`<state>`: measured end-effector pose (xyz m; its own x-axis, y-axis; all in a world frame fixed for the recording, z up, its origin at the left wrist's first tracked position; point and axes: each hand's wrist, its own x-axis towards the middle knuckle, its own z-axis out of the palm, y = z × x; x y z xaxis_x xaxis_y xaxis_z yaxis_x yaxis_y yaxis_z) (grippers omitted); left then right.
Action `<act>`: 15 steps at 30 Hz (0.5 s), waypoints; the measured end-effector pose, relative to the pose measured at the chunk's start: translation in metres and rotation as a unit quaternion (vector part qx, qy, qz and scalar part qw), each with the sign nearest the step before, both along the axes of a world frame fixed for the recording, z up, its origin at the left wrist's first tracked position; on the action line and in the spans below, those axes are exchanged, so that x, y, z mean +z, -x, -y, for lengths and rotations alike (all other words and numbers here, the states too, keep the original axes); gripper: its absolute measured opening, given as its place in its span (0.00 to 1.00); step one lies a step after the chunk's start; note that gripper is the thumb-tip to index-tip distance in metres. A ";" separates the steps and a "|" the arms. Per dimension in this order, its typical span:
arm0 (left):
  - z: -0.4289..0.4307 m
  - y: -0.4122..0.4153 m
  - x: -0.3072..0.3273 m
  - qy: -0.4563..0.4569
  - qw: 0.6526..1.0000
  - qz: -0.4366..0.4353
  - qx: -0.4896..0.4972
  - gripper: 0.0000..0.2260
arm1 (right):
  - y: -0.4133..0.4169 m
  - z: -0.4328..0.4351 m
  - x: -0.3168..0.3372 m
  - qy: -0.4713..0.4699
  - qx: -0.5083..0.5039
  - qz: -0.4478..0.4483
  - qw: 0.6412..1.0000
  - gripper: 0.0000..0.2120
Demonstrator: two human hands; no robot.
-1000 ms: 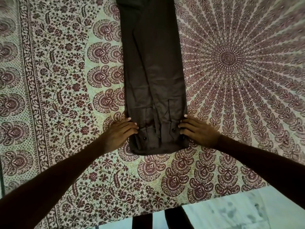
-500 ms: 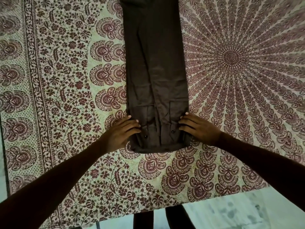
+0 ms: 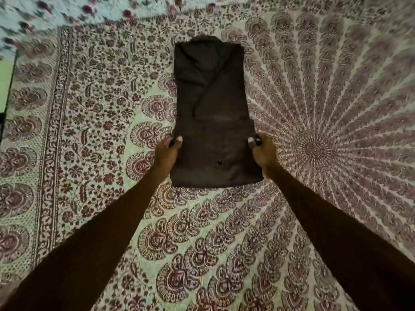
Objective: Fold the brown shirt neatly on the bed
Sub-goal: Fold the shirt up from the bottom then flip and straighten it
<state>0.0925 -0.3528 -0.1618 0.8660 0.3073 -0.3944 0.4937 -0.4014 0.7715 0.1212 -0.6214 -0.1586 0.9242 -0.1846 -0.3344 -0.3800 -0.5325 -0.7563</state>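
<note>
The brown shirt (image 3: pixel 213 113) lies as a long narrow strip on the patterned bedspread (image 3: pixel 94 131), collar end far from me. Its near end is doubled over, and a dark button shows on the upper layer. My left hand (image 3: pixel 167 153) grips the left edge of that folded layer, thumb on top. My right hand (image 3: pixel 262 152) grips the right edge the same way. Both forearms reach in from the bottom of the view.
The bedspread carries a large radial medallion (image 3: pixel 316 150) to the right of the shirt and a bordered floral band (image 3: pixel 54 135) to the left. A light floral cloth (image 3: pixel 67 10) lies beyond the far edge. A green surface (image 3: pixel 5 84) shows at far left.
Both hands went from lying flat on the shirt's near end to gripping its edges and carrying that end away from me, doubling it over. The view has tilted up and the collar end now shows.
</note>
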 end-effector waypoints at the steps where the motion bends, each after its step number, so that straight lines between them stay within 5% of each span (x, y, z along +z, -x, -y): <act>1: 0.000 -0.003 -0.007 -0.013 1.000 -0.011 0.000 0.21 | -0.006 0.001 -0.011 0.008 -0.017 -0.018 1.000 0.14; 15: 0.011 -0.022 -0.019 -0.075 0.986 0.144 0.045 0.10 | -0.041 -0.033 -0.003 0.113 -0.064 0.113 0.985 0.12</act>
